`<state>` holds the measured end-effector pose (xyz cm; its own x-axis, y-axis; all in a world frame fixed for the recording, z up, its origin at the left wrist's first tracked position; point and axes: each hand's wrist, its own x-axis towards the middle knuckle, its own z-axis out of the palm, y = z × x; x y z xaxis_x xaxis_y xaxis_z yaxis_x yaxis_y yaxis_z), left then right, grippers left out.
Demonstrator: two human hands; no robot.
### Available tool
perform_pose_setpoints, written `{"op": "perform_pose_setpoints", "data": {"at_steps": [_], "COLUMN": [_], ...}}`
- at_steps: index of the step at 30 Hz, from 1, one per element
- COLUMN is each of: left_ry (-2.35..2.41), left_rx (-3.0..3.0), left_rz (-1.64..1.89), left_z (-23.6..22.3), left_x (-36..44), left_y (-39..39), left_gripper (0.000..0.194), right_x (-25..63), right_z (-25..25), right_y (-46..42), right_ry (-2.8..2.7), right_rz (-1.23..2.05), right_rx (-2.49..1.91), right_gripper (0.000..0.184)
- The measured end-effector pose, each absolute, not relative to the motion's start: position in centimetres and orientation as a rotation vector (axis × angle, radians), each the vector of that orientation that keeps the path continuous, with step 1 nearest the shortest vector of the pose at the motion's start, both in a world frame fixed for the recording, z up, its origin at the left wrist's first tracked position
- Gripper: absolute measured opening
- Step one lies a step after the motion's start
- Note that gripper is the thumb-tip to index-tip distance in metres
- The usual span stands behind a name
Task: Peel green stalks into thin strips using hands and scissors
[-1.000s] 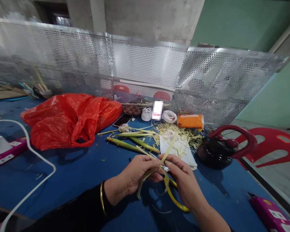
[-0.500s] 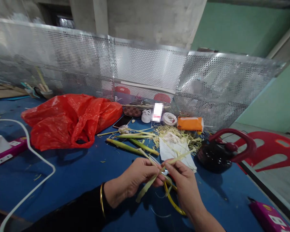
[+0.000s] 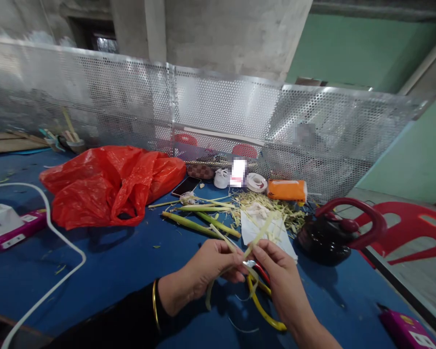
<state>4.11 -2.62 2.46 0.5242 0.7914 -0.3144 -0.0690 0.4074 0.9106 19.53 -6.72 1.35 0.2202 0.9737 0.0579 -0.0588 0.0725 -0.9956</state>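
Observation:
My left hand (image 3: 207, 264) is closed, its thumb and fingers pinching a pale, flat leaf strip (image 3: 265, 229), possibly corn husk. Close beside it, my right hand (image 3: 281, 274) pinches the same pale material, one end standing up past the fingertips. A tail of strip hangs below my left hand. On the table under my hands lies a tool with yellow and red handles (image 3: 265, 312) and a shiny metal part; its kind is partly hidden. Ahead lie green stalks (image 3: 189, 223) and a white paper sheet (image 3: 267, 225).
A red plastic bag (image 3: 94, 189) sits left of the stalks. Shredded plant scraps (image 3: 294, 218), an orange packet (image 3: 287, 190), a tape roll (image 3: 256, 182) and a phone (image 3: 186, 186) lie further back. On the right stands a dark kettle (image 3: 323, 240); a white cable (image 3: 51, 213) curves at left.
The strip's upper end has swung from pointing right to standing more upright. The tail below my left hand now hangs straighter, and the tool's red handle shows more.

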Motion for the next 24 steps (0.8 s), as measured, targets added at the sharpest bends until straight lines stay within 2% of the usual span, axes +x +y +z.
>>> {"op": "perform_pose_setpoints", "data": {"at_steps": [4, 10, 18, 24], "left_ry": [0.863, 0.855, 0.938, 0.903], "left_rx": [1.041, 0.951, 1.011, 1.096], "left_rz": [0.625, 0.803, 0.955, 0.814], "left_z": [2.6, 3.5, 3.3, 3.3], "left_x": [4.2, 3.6, 3.8, 4.0], "left_y": [-2.7, -1.9, -1.7, -2.3], "left_gripper": [0.031, 0.034, 0.021, 0.024], "right_x": [19.6, 19.4, 19.2, 19.9], "right_z": [1.3, 1.8, 1.1, 1.3], "right_y": [-6.6, -6.6, -7.2, -7.2], "right_ry": [-1.059, -1.22, -1.539, -1.663], "right_rz": [0.924, 0.961, 0.689, 0.05], "right_rx": [-1.271, -1.307, -1.397, -1.283], "right_gripper": [0.032, 0.033, 0.032, 0.017]}}
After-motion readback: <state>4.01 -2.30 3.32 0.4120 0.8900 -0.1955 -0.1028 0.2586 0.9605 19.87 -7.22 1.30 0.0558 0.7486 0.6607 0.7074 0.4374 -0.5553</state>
